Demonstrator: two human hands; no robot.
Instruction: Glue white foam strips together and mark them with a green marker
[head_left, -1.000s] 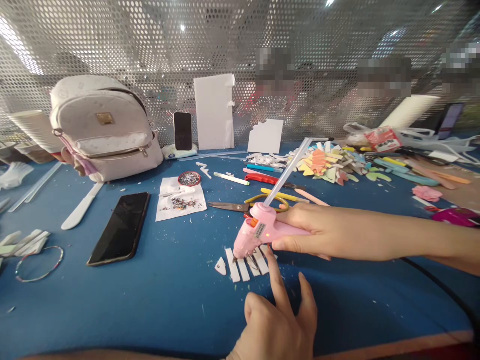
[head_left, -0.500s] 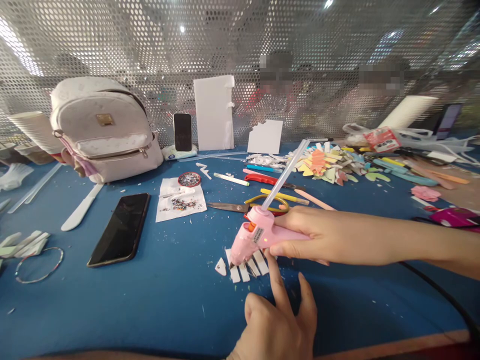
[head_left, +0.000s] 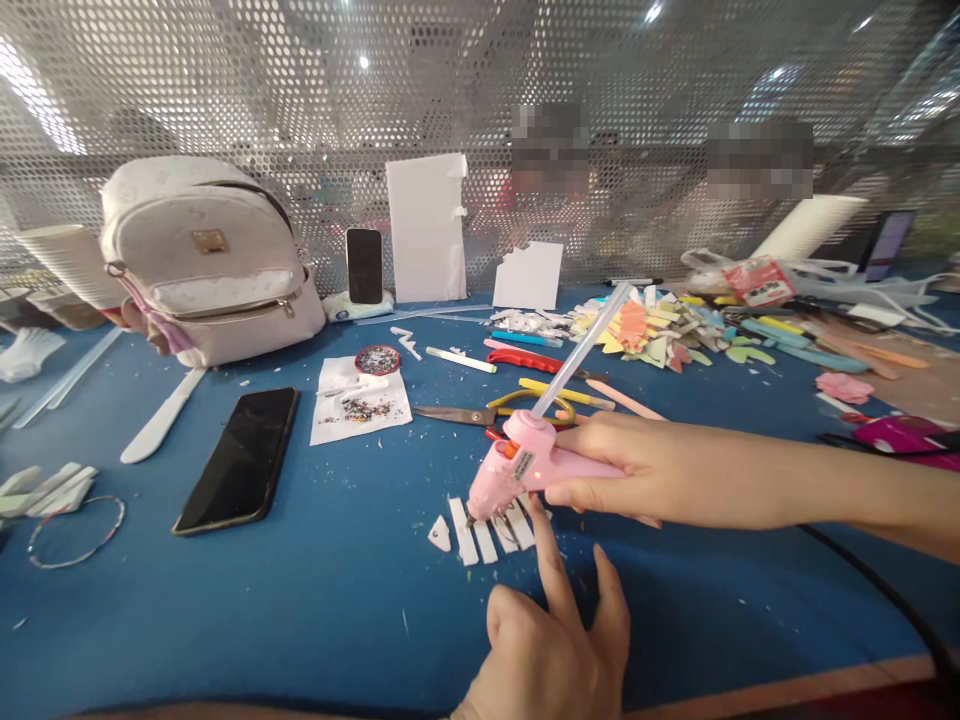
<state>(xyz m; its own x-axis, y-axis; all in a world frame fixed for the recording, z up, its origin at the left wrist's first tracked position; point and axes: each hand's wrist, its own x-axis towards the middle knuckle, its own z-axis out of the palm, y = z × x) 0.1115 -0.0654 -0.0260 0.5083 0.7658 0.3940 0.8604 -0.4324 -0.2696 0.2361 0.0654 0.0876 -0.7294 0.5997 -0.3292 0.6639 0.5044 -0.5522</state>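
A pink hot glue gun is gripped in my right hand, its nozzle pointing down and left. From its back a clear glue stick sticks up. Under the nozzle lies a row of white strips, partly covered by the gun. Just left of them is a small white rounded triangle with a dark dot. My left hand rests below, its index finger stretched to the right end of the row and other fingers spread. Whether the nozzle touches a strip, I cannot tell.
Behind the gun lie scissors, a red-handled tool and pens. A pile of coloured scraps spreads at back right. To the left are a phone, white paper with dark bits and a backpack. A black cord trails right.
My right hand has shifted the glue gun slightly right and up, so more of the left strips shows. My left hand has stayed nearly in place.
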